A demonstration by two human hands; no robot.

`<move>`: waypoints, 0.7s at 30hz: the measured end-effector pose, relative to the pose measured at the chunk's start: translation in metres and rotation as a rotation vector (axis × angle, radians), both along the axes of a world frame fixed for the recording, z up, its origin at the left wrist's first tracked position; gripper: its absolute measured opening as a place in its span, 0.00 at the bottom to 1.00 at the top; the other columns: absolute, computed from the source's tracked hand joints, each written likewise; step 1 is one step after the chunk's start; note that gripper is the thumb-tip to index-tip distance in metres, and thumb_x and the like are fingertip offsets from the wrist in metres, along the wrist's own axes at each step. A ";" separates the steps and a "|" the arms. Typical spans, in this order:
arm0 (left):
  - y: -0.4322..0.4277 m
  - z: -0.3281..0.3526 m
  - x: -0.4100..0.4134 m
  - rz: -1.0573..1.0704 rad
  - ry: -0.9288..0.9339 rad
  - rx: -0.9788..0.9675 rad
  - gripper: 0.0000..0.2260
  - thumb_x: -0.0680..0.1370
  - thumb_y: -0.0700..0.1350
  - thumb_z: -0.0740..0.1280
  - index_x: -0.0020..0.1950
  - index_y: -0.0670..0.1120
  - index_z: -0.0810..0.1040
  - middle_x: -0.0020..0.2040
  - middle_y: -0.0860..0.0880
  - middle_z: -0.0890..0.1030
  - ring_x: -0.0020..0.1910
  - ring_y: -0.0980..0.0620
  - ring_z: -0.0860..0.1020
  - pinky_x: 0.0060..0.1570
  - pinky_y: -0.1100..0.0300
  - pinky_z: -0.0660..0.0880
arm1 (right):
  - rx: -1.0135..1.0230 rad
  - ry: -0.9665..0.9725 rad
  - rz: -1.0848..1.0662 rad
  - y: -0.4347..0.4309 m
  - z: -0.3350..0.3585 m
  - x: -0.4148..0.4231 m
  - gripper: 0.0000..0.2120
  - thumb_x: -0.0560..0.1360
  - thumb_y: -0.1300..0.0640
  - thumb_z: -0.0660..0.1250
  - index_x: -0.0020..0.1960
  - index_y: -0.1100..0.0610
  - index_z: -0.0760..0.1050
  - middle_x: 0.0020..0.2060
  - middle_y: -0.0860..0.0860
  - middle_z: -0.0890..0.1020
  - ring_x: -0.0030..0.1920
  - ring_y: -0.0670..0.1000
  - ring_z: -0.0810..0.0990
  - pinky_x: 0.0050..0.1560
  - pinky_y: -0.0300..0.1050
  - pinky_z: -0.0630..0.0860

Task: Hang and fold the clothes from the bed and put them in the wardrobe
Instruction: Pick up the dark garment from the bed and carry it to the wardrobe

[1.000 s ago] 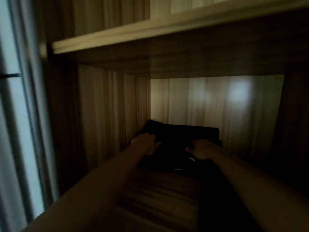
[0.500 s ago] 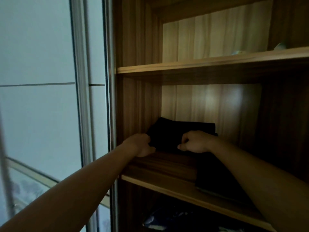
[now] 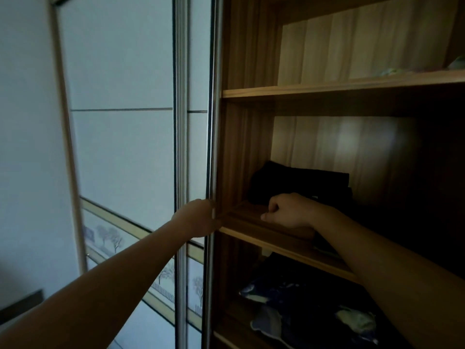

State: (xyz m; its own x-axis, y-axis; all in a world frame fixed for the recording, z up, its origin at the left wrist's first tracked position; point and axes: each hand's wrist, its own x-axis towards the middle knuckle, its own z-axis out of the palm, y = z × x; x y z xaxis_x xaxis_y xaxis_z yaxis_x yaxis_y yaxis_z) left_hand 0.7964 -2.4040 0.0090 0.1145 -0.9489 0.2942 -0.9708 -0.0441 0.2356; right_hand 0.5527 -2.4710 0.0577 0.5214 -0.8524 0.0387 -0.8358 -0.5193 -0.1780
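Both hands have left the clothes [image 3: 297, 180]: left hand [image 3: 198, 217] at the shelf's [image 3: 251, 224] left end, fingers hidden, grip unclear; right hand [image 3: 289, 210] fisted, empty, at its front edge.

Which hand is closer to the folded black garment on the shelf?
Right. The right hand sits curled on the shelf in front of the black garment; the left hand is farther left, at the wardrobe's front edge.

A folded black garment [image 3: 297, 181] lies on the brown wooden shelf [image 3: 249, 221]; the right hand [image 3: 289, 211], fingers curled, rests just in front of it. The left hand [image 3: 198, 217] touches the wardrobe's upright edge [image 3: 218, 147].
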 end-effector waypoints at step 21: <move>-0.028 -0.030 -0.014 -0.135 0.527 -0.279 0.25 0.75 0.49 0.70 0.66 0.46 0.62 0.57 0.45 0.71 0.53 0.43 0.77 0.52 0.45 0.79 | -0.855 0.122 0.086 0.018 0.089 0.087 0.37 0.79 0.34 0.58 0.81 0.43 0.47 0.81 0.54 0.42 0.80 0.60 0.40 0.77 0.63 0.50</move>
State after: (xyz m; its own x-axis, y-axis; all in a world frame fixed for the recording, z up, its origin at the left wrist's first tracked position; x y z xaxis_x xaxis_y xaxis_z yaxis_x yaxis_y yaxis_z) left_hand 0.7828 -2.4321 -0.0210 0.1963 -0.8603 0.4705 -0.7134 0.2039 0.6705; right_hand 0.6392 -2.4527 0.1470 0.6246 -0.5140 0.5880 -0.7757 -0.4959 0.3904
